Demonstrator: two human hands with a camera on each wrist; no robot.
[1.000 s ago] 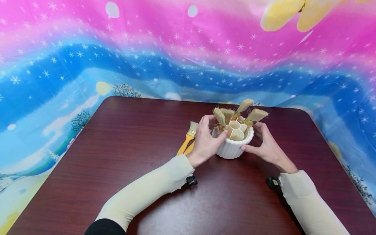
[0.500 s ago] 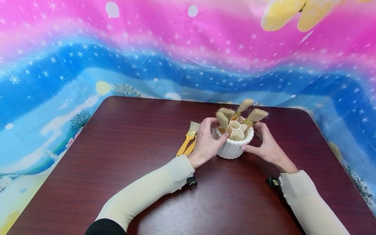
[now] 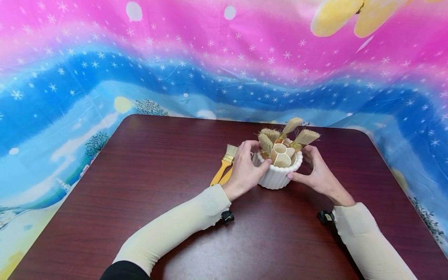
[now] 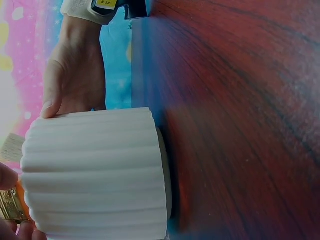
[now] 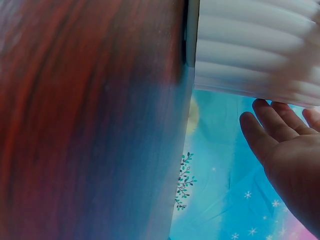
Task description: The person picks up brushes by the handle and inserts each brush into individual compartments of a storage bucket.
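A white ribbed pot (image 3: 274, 179) with a beaded rim and a divided insert (image 3: 281, 158) stands on the table. Several paintbrushes stick out of it, bristles up. My left hand (image 3: 245, 171) is at the pot's left side, its thumb and fingers pinching a paintbrush (image 3: 265, 143) near the metal ferrule (image 4: 11, 206). That brush's orange handle runs down into the pot, its lower part hidden. On the right side, my right hand (image 3: 316, 175) holds the pot, thumb at the front below the rim. Its fingers (image 5: 275, 122) touch the ribbed wall in the right wrist view.
Left of the pot, two paintbrushes with yellow handles (image 3: 220, 173) lie on the dark red-brown table (image 3: 157, 163), partly covered by my left hand. A colourful snowflake-patterned cloth (image 3: 217, 70) hangs behind the table.
The paintbrush in my left hand has shifted slightly right and down at the pot's left side, mostly in the first half second. My right hand and the pot have stayed in place.
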